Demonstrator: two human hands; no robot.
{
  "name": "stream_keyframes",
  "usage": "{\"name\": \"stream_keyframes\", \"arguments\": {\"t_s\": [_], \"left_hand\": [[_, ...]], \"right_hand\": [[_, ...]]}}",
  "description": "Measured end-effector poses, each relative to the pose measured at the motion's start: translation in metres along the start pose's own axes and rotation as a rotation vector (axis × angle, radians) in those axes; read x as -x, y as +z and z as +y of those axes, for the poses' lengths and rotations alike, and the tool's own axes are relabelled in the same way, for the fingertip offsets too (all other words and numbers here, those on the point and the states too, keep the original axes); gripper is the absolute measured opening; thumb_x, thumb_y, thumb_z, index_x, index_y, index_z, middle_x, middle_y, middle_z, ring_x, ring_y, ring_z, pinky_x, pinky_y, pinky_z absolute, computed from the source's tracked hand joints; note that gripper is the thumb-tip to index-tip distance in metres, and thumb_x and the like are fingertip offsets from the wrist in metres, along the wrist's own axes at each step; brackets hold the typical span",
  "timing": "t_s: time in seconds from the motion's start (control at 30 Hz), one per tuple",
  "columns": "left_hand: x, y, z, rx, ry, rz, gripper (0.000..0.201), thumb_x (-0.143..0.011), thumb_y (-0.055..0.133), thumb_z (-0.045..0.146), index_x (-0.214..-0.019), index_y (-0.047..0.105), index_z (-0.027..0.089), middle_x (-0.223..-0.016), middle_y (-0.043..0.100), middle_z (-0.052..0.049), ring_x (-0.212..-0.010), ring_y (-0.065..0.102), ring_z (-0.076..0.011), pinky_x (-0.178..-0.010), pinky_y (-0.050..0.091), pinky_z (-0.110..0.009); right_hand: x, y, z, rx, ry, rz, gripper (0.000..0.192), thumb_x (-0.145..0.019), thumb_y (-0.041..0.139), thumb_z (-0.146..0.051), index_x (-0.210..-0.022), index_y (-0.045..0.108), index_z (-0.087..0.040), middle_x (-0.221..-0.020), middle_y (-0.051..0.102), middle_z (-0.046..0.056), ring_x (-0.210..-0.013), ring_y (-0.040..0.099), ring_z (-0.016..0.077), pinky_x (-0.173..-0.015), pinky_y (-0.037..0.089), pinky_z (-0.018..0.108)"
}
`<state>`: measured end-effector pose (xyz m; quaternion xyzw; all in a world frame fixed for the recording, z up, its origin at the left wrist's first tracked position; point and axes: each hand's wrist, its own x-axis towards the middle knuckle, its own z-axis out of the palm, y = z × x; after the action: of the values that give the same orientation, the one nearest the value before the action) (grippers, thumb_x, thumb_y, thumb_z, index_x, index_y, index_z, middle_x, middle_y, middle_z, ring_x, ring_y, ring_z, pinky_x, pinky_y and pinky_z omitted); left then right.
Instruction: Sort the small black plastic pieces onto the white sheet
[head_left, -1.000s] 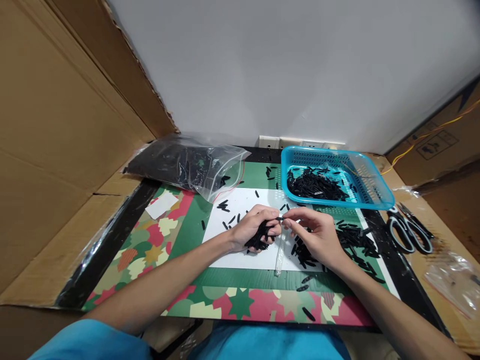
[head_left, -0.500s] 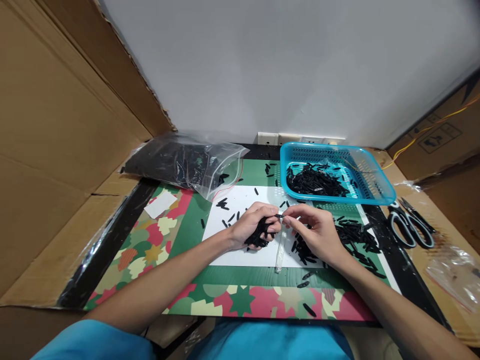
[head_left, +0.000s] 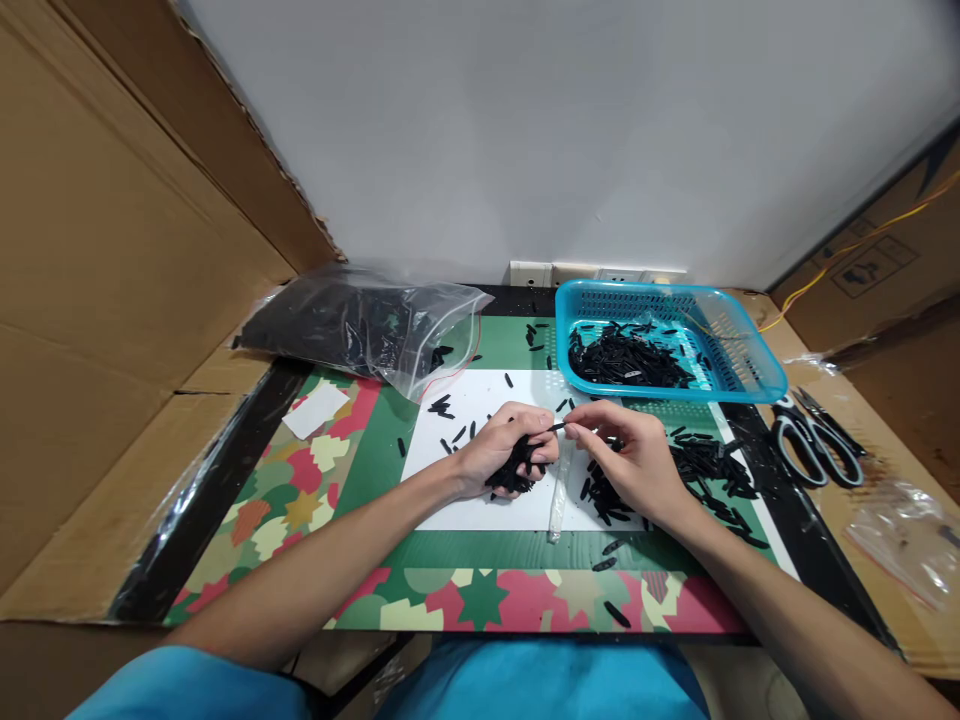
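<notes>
My left hand (head_left: 504,448) is closed round a bunch of small, slim black pieces (head_left: 517,468), pointed at the ends; their exact kind I cannot make out. Between the thumb and forefinger of my right hand (head_left: 626,450) is one end of a single black piece (head_left: 556,427). Its other end meets the fingers of my left hand. Both hands are over a white sheet (head_left: 457,510). Loose black pieces (head_left: 712,465) lie in a heap beside and beyond my right hand. A narrow clear plastic strip (head_left: 557,505) lies below the gap between the hands.
A blue basket (head_left: 769,385) holding many black pieces stands at the back right. At the back left lies a zip bag (head_left: 337,325) full of dark contents. Scissors (head_left: 814,450) and a clear bag (head_left: 904,545) rest on the right. Cardboard (head_left: 112,180) walls the left side.
The hands keep nearly the same pose, with the single black piece still between them. The whole view has shifted slightly.
</notes>
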<state>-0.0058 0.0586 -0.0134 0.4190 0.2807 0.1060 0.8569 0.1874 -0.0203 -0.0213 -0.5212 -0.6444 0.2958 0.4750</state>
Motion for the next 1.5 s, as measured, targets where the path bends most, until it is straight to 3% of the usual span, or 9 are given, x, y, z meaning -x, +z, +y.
{"name": "stream_keyframes", "arguments": {"t_s": [0.13,0.27,0.4,0.8,0.97,1.17,1.23,1.33,1.5], "left_hand": [[0.000,0.001,0.003,0.051,-0.008,0.022,0.035,-0.091,0.061,0.044,-0.074,0.040,0.022,-0.067,0.043,0.006,-0.043,0.033,-0.0064,-0.024,0.027,-0.013],[0.000,0.001,0.005,0.089,-0.016,0.029,0.035,-0.091,0.060,0.042,-0.072,0.039,0.022,-0.067,0.040,0.006,-0.044,0.031,-0.0063,-0.025,0.025,-0.013],[0.000,0.001,0.005,0.100,-0.023,0.034,0.035,-0.092,0.060,0.043,-0.073,0.039,0.022,-0.067,0.040,0.006,-0.045,0.030,-0.0064,-0.025,0.025,-0.013],[0.000,0.001,0.004,0.138,-0.021,0.053,0.034,-0.088,0.063,0.043,-0.074,0.041,0.022,-0.069,0.039,0.006,-0.044,0.032,-0.0068,-0.025,0.024,-0.013],[0.000,-0.002,0.005,0.173,-0.029,0.066,0.033,-0.087,0.064,0.043,-0.074,0.042,0.022,-0.071,0.039,0.006,-0.044,0.032,-0.0069,-0.024,0.024,-0.014],[-0.001,-0.004,0.006,0.182,-0.065,0.052,0.034,-0.087,0.064,0.042,-0.073,0.041,0.022,-0.070,0.039,0.006,-0.044,0.032,-0.0070,-0.024,0.024,-0.014],[-0.001,-0.003,0.006,0.178,-0.059,0.057,0.034,-0.087,0.064,0.042,-0.073,0.041,0.022,-0.070,0.039,0.006,-0.044,0.032,-0.0071,-0.024,0.024,-0.014],[0.000,-0.002,0.006,0.184,-0.047,0.062,0.034,-0.087,0.065,0.042,-0.073,0.041,0.022,-0.070,0.039,0.005,-0.044,0.033,-0.0070,-0.025,0.024,-0.014],[0.000,-0.003,0.006,0.219,-0.053,0.052,0.034,-0.087,0.067,0.041,-0.075,0.043,0.021,-0.070,0.039,0.006,-0.044,0.032,-0.0067,-0.025,0.025,-0.014]], "right_hand": [[-0.005,-0.015,-0.001,0.191,-0.113,-0.133,0.008,-0.100,0.062,-0.023,-0.100,0.070,-0.021,-0.091,0.072,0.003,-0.074,0.064,0.0161,-0.066,0.048,0.028],[-0.010,-0.028,0.001,0.285,-0.139,-0.403,0.013,-0.099,0.065,-0.019,-0.110,0.070,-0.025,-0.111,0.071,0.004,-0.101,0.065,0.0204,-0.086,0.051,0.033],[-0.011,-0.028,0.002,0.403,-0.165,-0.552,0.022,-0.098,0.068,-0.022,-0.119,0.068,-0.028,-0.124,0.065,0.005,-0.112,0.058,0.0249,-0.095,0.049,0.039],[-0.010,-0.022,0.001,0.410,-0.169,-0.668,0.006,-0.101,0.063,-0.024,-0.096,0.062,-0.021,-0.100,0.065,0.006,-0.097,0.051,0.0235,-0.082,0.045,0.035],[-0.008,-0.033,-0.002,0.153,-0.174,-0.576,0.009,-0.100,0.065,-0.024,-0.092,0.064,-0.021,-0.091,0.066,0.004,-0.091,0.056,0.0209,-0.081,0.046,0.034],[-0.010,-0.032,0.000,-0.578,-0.060,0.018,0.024,-0.086,0.083,-0.034,-0.087,0.062,-0.024,-0.075,0.061,-0.002,-0.064,0.057,0.0143,-0.053,0.047,0.025],[-0.011,-0.027,0.000,-0.696,0.003,0.124,0.031,-0.080,0.088,-0.032,-0.091,0.060,-0.025,-0.073,0.060,-0.004,-0.058,0.055,0.0123,-0.045,0.046,0.022],[-0.011,-0.020,-0.002,-0.678,0.043,0.203,0.032,-0.076,0.090,-0.024,-0.085,0.060,-0.024,-0.075,0.062,-0.004,-0.059,0.060,0.0120,-0.048,0.054,0.023],[-0.003,-0.013,-0.009,-0.455,0.066,0.236,0.025,-0.092,0.076,-0.031,-0.078,0.058,-0.021,-0.076,0.070,0.001,-0.061,0.071,0.0172,-0.057,0.062,0.032]]}}
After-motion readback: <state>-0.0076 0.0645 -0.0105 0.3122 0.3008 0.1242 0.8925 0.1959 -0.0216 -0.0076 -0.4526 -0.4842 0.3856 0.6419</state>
